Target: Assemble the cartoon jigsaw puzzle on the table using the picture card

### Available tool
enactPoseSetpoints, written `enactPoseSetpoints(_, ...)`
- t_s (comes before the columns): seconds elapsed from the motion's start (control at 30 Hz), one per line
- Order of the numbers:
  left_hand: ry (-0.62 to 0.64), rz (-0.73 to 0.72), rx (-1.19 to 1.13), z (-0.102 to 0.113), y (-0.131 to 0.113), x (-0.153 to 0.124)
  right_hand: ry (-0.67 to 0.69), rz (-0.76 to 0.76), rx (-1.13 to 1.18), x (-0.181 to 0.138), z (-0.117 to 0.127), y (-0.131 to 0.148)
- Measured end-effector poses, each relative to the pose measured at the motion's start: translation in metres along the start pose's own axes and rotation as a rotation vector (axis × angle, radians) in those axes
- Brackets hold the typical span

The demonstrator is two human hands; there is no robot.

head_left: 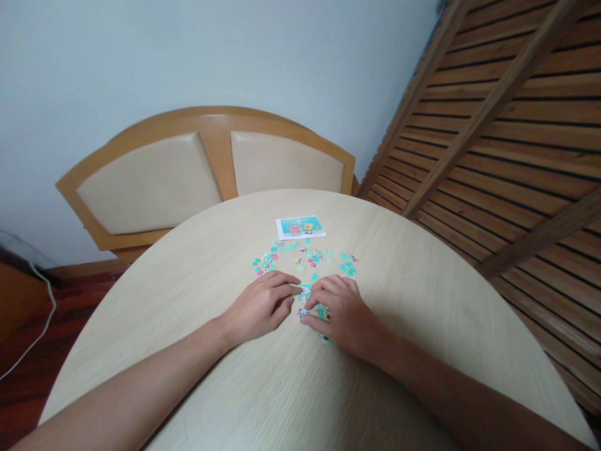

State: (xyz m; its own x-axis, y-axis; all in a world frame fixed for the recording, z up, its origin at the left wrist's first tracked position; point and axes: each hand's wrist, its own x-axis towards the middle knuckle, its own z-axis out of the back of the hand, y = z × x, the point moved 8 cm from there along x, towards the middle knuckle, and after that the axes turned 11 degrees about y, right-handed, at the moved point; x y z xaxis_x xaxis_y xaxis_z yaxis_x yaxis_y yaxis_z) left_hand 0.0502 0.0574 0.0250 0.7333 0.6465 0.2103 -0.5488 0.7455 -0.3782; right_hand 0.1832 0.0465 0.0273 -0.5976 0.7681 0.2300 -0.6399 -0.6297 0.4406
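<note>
Joined pieces lie mostly hidden under the right hand, its grip curled shut on them; the left hand touches their edge (whether its grip pinches, I cannot tell). Loose pieces and a picture card sit at twelve o'clock on the round worktop, with a padded bench behind.

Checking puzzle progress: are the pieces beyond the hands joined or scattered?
Mostly scattered: the pieces lie spread loosely on the table, with gaps between them.
</note>
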Motion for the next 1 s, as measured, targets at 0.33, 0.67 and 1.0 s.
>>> enactPoseSetpoints(0.33, -0.070, 0.085, -0.115, 0.009, 0.021, -0.002, 0.060, 0.011, -0.038, 0.001, 0.005, -0.011)
enactPoseSetpoints(0.67, -0.169, 0.303, 0.195, 0.034, 0.066, -0.014, 0.247, 0.074, -0.107, 0.000, -0.005, -0.009)
enactPoseSetpoints(1.0, -0.133, 0.232, 0.129, 0.026, 0.059, -0.008, 0.272, 0.079, -0.120, -0.001, -0.007, -0.011)
